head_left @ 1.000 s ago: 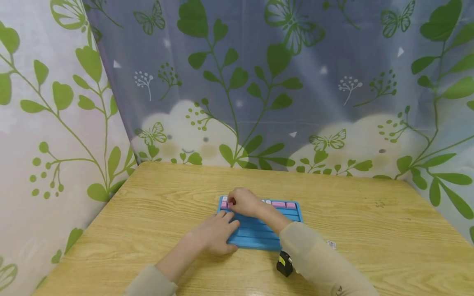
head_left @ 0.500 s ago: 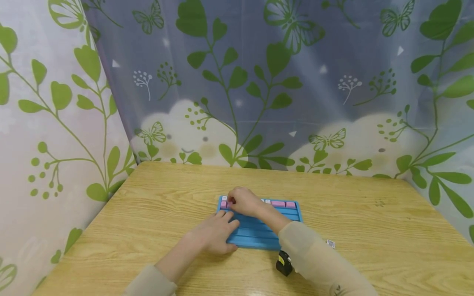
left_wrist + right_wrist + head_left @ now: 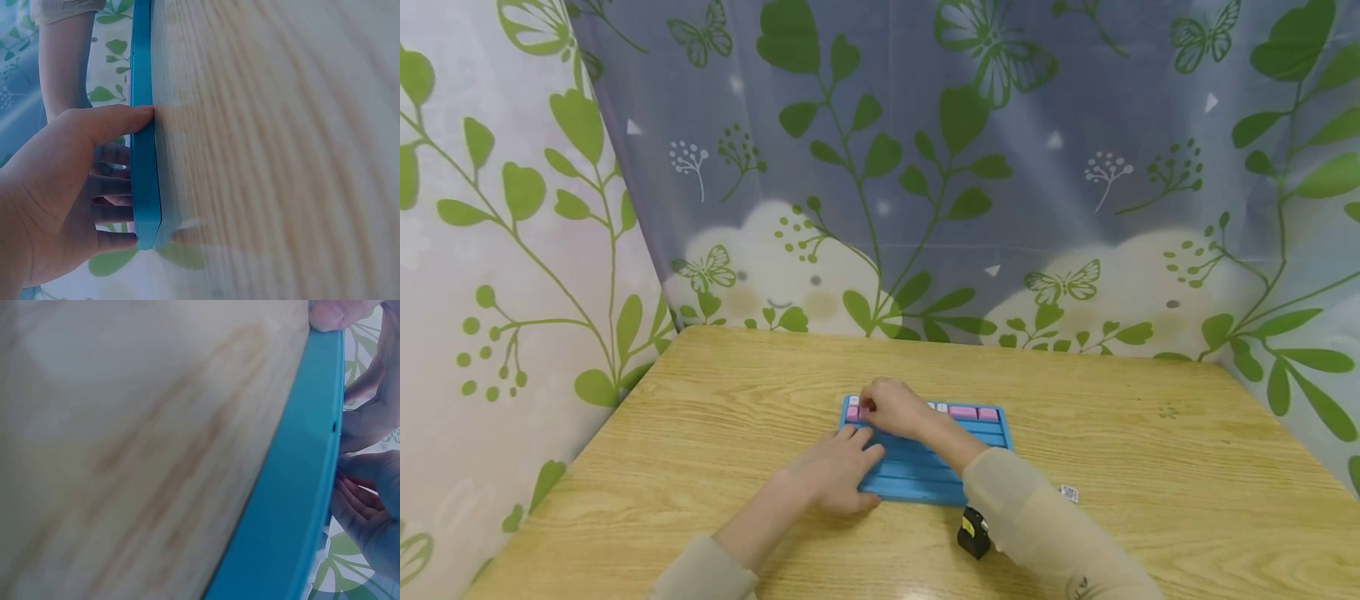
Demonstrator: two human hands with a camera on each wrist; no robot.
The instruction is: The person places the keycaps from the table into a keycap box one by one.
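A blue keycap tray (image 3: 910, 471) with ridged rows lies on the wooden table; pink and white keycaps (image 3: 963, 412) fill its back rows. My left hand (image 3: 835, 471) holds the tray's front left part, fingers spread over the top. In the left wrist view the thumb (image 3: 128, 119) presses against the blue front edge. At the back left of the tray, my right hand (image 3: 895, 408) pinches at a pink keycap (image 3: 864, 412), mostly covered by the fingertips. The right wrist view shows the tray's front wall (image 3: 287, 487), with the fingers beyond it.
A small black box with a yellow label (image 3: 973, 533) sits beside the right sleeve, in front of the tray. To the tray's right lies a small white printed tag (image 3: 1070, 493). A leaf-patterned curtain (image 3: 880, 167) stands behind the table (image 3: 737, 392).
Both hands keep almost the same place. The right fingertips stay on the keycap at the tray's back left, and the whole head view shifts very slightly.
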